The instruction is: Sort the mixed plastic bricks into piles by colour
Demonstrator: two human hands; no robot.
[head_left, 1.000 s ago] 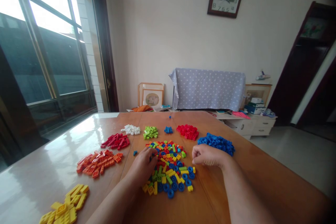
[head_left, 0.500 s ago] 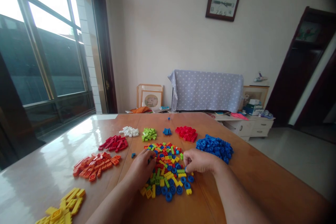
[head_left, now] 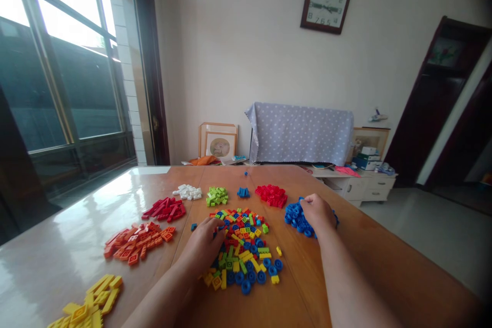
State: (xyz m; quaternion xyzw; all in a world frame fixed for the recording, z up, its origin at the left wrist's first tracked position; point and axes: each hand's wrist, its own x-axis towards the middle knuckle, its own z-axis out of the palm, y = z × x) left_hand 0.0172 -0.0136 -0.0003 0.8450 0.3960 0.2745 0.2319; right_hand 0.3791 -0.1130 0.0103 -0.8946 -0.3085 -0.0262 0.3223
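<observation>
A mixed heap of toy building bricks [head_left: 246, 251] in yellow, green, orange, red and blue lies in the middle of the table. My left hand [head_left: 203, 243] rests at the heap's left side, fingers curled in; anything between them is hidden. My right hand [head_left: 318, 212] is at the pile of blue round bricks [head_left: 298, 218] on the right. Its thumb and fingers are pinched together, with blue at the fingertips. Several blue rings [head_left: 251, 277] and a lone yellow brick [head_left: 279, 251] lie at the heap's near and right edges.
Sorted piles surround the heap: orange [head_left: 132, 246], dark red [head_left: 165, 209], white [head_left: 187, 192], lime green [head_left: 217, 196], blue [head_left: 243, 192], bright red [head_left: 271, 196] and yellow [head_left: 86, 307]. One small blue piece [head_left: 193, 227] lies beside my left hand. The wooden table [head_left: 369, 261] has a glossy top.
My right hand has moved right and away from me, from the mixed heap to the blue pile. A blue piece at its fingertips left the heap. My left hand stays nearly in place.
</observation>
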